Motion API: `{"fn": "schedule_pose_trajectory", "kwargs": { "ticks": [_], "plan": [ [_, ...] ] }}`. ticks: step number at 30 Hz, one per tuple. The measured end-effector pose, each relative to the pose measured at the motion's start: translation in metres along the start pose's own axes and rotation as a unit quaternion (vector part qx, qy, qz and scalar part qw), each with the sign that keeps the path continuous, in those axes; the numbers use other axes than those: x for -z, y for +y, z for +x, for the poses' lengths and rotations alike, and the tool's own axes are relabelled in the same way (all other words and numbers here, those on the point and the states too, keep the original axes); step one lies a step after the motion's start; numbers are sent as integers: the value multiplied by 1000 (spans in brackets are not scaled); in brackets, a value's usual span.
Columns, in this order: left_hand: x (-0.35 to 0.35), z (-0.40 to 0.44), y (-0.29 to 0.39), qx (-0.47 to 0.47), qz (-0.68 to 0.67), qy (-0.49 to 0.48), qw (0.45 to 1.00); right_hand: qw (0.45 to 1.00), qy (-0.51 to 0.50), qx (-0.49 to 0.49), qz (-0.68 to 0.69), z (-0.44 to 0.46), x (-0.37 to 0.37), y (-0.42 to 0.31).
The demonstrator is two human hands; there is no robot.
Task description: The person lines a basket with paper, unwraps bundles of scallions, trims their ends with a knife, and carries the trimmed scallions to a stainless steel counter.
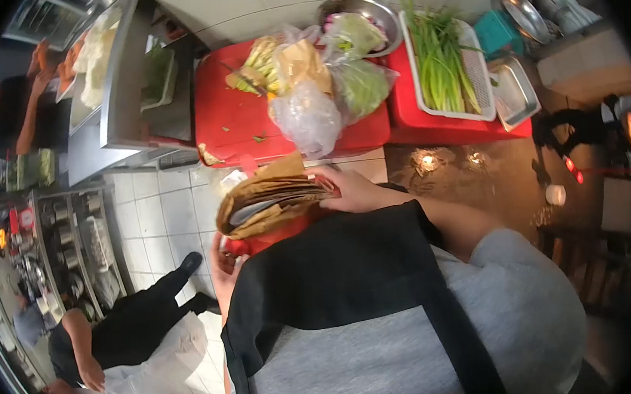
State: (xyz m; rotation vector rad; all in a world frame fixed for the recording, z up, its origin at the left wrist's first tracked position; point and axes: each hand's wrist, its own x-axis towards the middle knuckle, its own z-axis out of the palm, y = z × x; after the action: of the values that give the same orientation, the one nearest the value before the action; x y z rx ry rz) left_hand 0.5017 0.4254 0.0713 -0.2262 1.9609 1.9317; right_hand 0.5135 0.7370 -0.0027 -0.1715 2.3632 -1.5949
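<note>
Right hand (351,189): fingers clasping brown paper bundle (266,194); left hand (224,268) by its near edge, grip unclear; plastic bag (307,121) beyond fingers

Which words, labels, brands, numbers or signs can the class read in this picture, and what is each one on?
None can be read.
Brown paper bundle in the right hand: no lettering made out.
Clear plastic bags: no lettering made out.
Black apron and grey shirt: no lettering shows.
Small red object at far left: too small and blurred to tell.
</note>
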Motion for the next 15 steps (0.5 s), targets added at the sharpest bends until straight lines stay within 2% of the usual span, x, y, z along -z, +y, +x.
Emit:
{"fn": "schedule_pose_trajectory", "kwargs": {
  "ticks": [3, 4, 7, 8, 11, 15],
  "plan": [
    [-11, 10, 27, -16, -80, -13, 997, 961, 58, -7, 270, -29, 19, -25],
    [-12, 15, 33, -9, -77, -22, 997, 951, 91, -22, 294, -36, 24, -31],
    [-38, 17, 51, -82, 8, -82, 993, 982, 122, 33, 138, -56, 48, -49],
    [-51, 18, 60, -106, 3, -92, 990, 981, 130, 51, 138, -60, 56, -58],
    [-71, 41, 82, -147, -61, -98, 982, 938, 128, 49, 318, -64, 89, -58],
    [-107, 84, 129, -207, -101, -153, 961, 931, 122, 94, 332, -51, 162, -99]
  ]
}}
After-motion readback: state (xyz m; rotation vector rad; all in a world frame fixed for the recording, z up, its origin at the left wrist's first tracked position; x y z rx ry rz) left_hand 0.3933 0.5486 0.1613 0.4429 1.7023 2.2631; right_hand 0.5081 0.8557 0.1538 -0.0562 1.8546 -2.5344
